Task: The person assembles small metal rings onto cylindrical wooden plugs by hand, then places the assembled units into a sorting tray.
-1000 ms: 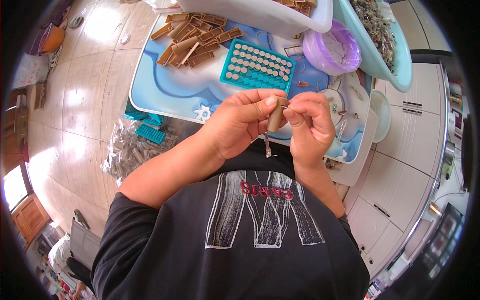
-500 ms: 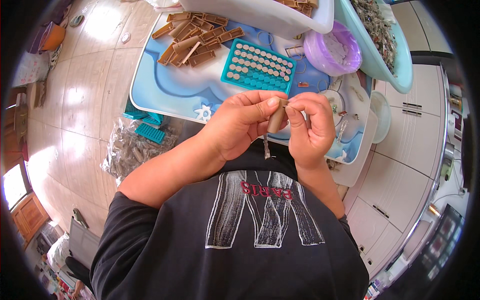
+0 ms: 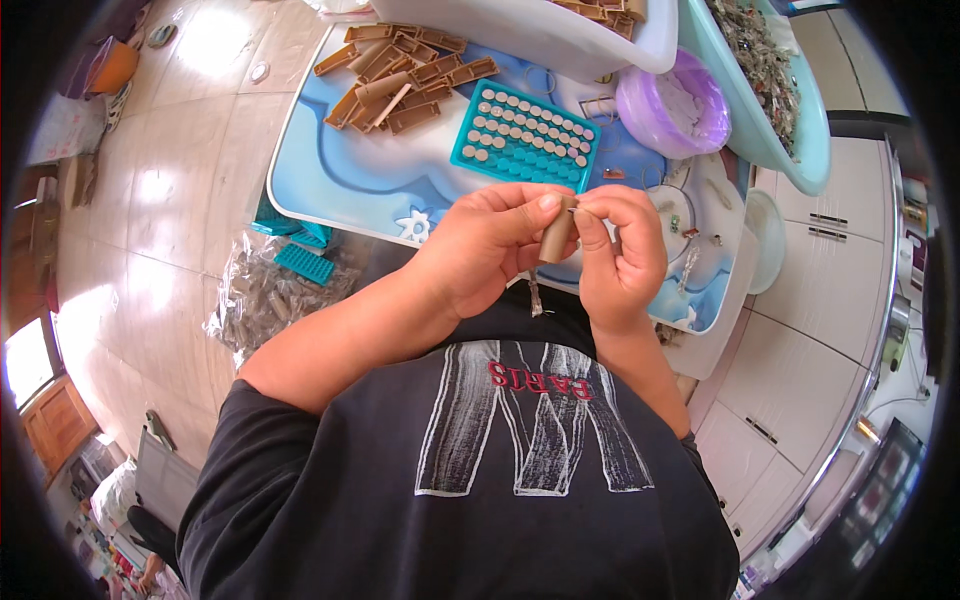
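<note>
My left hand (image 3: pixel 478 238) grips a brown, tube-shaped piece (image 3: pixel 553 241), its thumb and fingertips around the upper end. At that same end, my right hand (image 3: pixel 625 258) pinches thumb against forefinger; a thin pale tip shows there, too small to name. A wire bundle in clear wrap (image 3: pixel 536 296) hangs below my left hand, its top hidden. Just beyond my hands lies a teal tray (image 3: pixel 462 140) with rows of round pale-topped pieces; some front slots hold none. Farther left on the table is a pile of brown plastic casings (image 3: pixel 395 80).
The blue-and-white table (image 3: pixel 340 185) carries a purple tub (image 3: pixel 625 100) and small wire parts. A white bin (image 3: pixel 560 45) and a light-green basin (image 3: pixel 810 170) stand at the back. Beside the table, a clear bag of pieces (image 3: pixel 255 310) sits on the floor. Cabinets (image 3: pixel 800 320) line the right.
The view has shifted slightly, so the table and its things sit a little farther right. Both hands keep nearly the same hold at the tube's upper end.
</note>
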Demonstrator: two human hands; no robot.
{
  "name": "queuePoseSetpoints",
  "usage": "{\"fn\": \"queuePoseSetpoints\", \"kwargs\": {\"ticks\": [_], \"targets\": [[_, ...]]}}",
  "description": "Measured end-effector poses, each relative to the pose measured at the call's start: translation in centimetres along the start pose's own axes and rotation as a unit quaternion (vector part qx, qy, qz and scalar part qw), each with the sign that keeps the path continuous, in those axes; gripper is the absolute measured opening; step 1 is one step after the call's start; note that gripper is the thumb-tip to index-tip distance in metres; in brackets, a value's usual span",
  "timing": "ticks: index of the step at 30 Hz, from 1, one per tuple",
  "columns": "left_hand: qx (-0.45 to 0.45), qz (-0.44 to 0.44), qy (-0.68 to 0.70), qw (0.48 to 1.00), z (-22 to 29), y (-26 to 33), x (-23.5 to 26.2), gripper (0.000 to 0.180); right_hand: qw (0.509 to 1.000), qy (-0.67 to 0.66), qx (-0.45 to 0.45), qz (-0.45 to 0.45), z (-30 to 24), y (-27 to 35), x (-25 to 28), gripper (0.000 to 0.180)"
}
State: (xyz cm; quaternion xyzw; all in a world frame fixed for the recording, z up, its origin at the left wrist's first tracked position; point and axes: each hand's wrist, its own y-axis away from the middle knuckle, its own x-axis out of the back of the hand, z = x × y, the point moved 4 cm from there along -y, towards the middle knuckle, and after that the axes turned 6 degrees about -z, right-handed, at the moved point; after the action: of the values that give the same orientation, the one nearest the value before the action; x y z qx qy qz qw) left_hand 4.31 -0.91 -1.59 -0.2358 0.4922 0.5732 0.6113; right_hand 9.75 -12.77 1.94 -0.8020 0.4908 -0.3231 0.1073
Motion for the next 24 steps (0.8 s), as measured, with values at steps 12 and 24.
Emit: {"fn": "queuePoseSetpoints", "kwargs": {"ticks": [12, 24], "targets": [[-0.072, 0.065, -0.101, 0.990, 1.3, 0.4, -0.3, 0.027, 0.999, -0.008, -0.044, -0.020, 0.4, 0.5, -0.2, 0.027], [-0.431, 0.230, -0.772, 0.406, 9.8, -1.0, 0.7, 0.029, 0.933, -0.271, -0.187, 0.142, 1.2, 2.6, 6.6, 0.034]]}}
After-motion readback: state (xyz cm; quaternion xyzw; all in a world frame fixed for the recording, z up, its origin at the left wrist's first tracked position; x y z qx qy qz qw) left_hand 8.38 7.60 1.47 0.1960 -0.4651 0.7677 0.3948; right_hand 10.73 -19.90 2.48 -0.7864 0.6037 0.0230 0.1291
